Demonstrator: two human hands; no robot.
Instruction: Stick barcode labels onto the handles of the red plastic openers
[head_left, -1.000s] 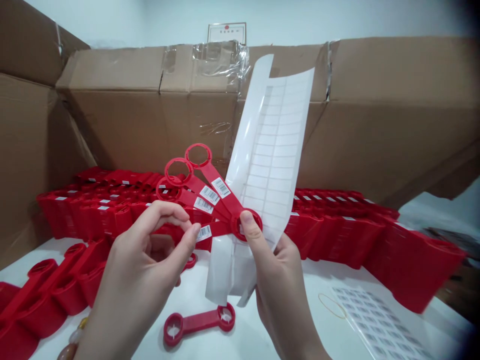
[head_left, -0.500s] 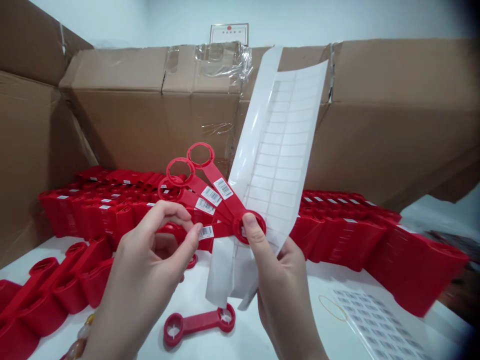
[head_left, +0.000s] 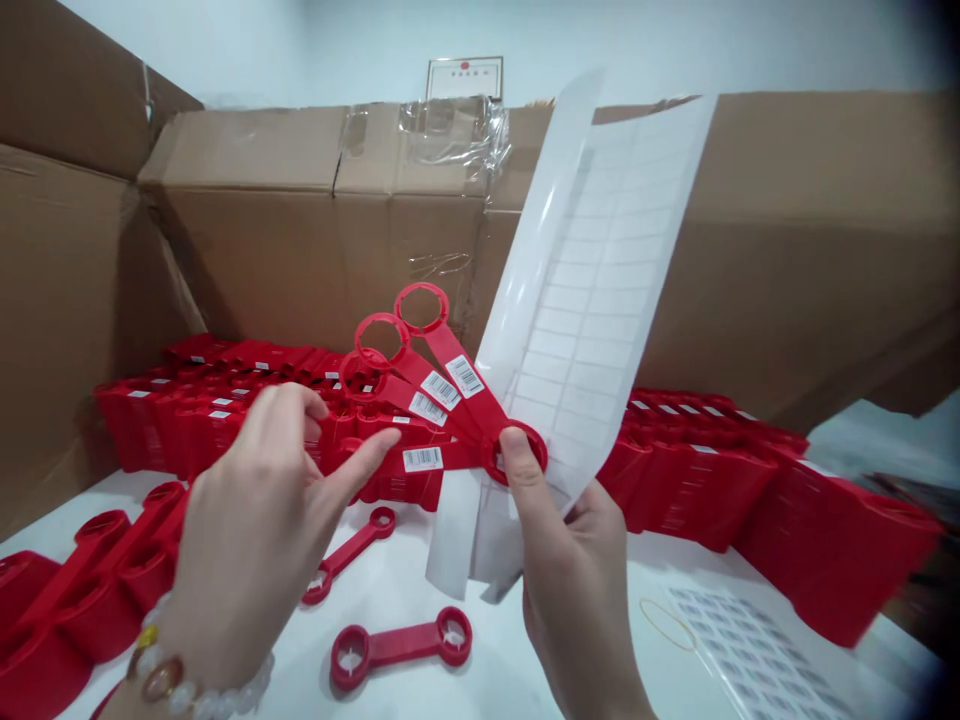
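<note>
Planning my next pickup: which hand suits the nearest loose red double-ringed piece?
Probably the left hand: it's open, apparently gripping nothing, while the right hand holds the fanned barcoded red pieces and white label sheet.

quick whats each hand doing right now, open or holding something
Left hand: open, holding nothing that shows.
Right hand: closed, holding fanned barcoded red ring-ended pieces and a white gridded label sheet.

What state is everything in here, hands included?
Left hand: open, thumb out
Right hand: closed, gripping
Fanned red pieces: held, barcode-labelled
White sheet: held, curled
Two loose red pieces: lying on the table
Printed sheet: lying flat
Rear red pieces: packed in rows
Cardboard: creased, partly taped
</note>
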